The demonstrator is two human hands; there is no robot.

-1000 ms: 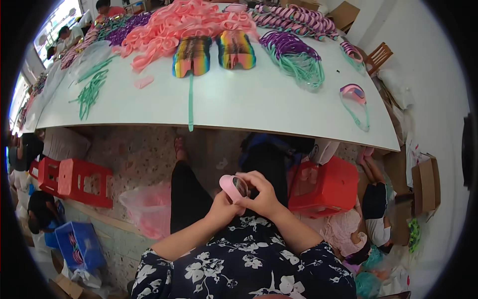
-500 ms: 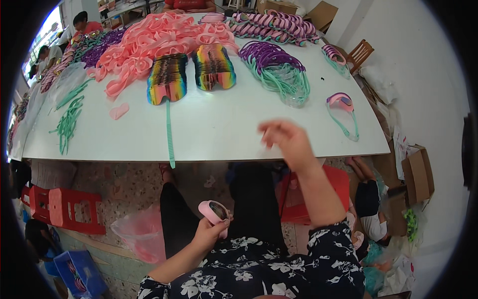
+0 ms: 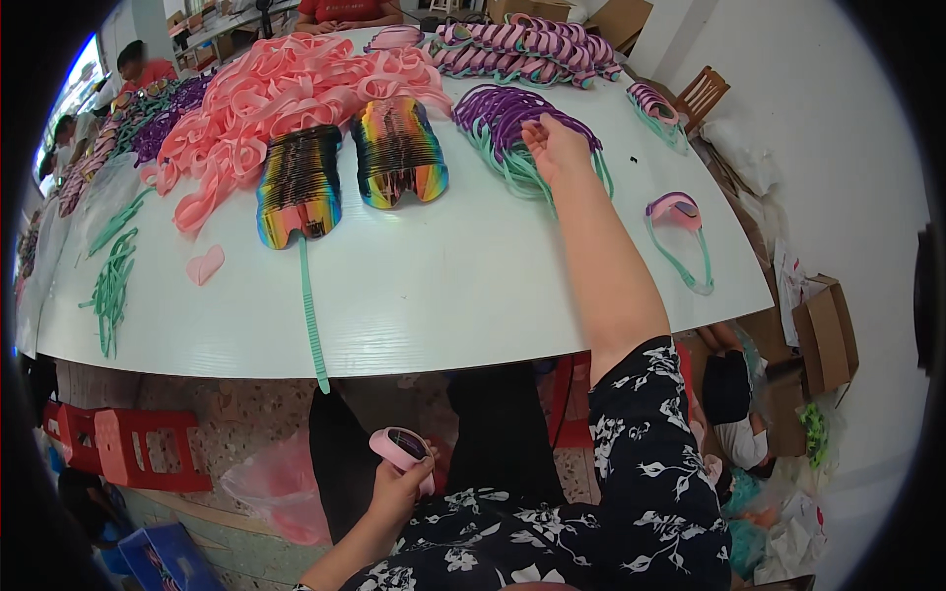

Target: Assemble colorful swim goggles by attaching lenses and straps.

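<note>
Low over my lap, my left hand [image 3: 396,487] is closed around a pink goggle [image 3: 392,445] with a dark lens. My right arm stretches across the white table to a pile of purple bands with mint-green straps [image 3: 490,121]. There my right hand [image 3: 558,150] has its fingers bent on a purple band at the right part of the pile; its fingertips are partly hidden. Left of that pile lie two stacks of shiny rainbow lenses [image 3: 298,187] [image 3: 401,153]. A mint strap [image 3: 311,320] extends from the left stack over the table's front edge.
A heap of pink bands [image 3: 286,84] covers the far left of the table. Finished-looking goggles [image 3: 522,49] are piled at the back, and a single one [image 3: 677,210] lies at right. Mint strips [image 3: 111,295] lie at left. Red stools [image 3: 153,448] stand below; people sit farther off.
My right hand has moved forward from above the table's near part to the purple-and-mint pile. My left hand still holds the pink goggle. The view has shifted slightly.
</note>
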